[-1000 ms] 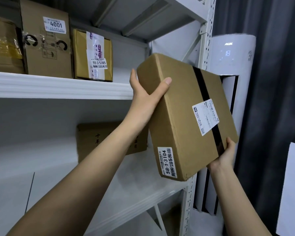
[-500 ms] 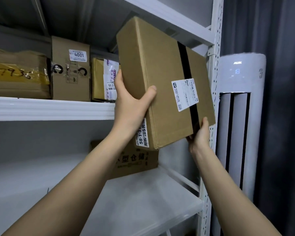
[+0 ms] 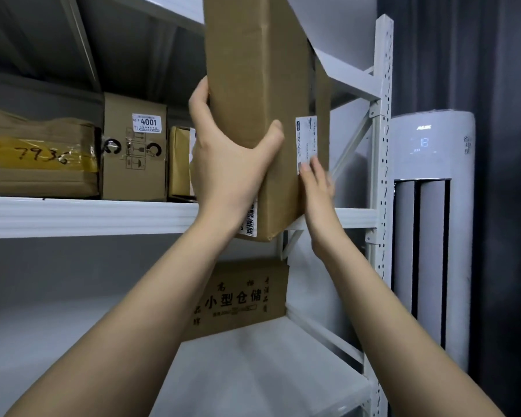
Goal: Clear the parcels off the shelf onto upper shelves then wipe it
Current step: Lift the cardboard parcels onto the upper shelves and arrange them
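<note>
I hold a large brown cardboard parcel [image 3: 253, 70] on end, raised in front of the upper shelf [image 3: 88, 215]; its top runs out of view. My left hand [image 3: 226, 164] grips its narrow side, thumb on the front edge. The straight fingers of my right hand [image 3: 316, 188] press against its right face, beside a white label. On the lower shelf [image 3: 253, 371] a brown box with printed characters [image 3: 244, 299] stands at the back right.
The upper shelf carries a taped parcel marked 7936 [image 3: 39, 155], a box labelled 4001 [image 3: 134, 149] and a smaller box [image 3: 179, 161]. A white perforated upright [image 3: 381, 145] bounds the rack on the right, with a white air conditioner [image 3: 430, 206] and dark curtain beyond.
The parcel has gone up from the lower shelf level and turned from tilted flat to standing on end. My right hand slid from its bottom corner onto its right face.
</note>
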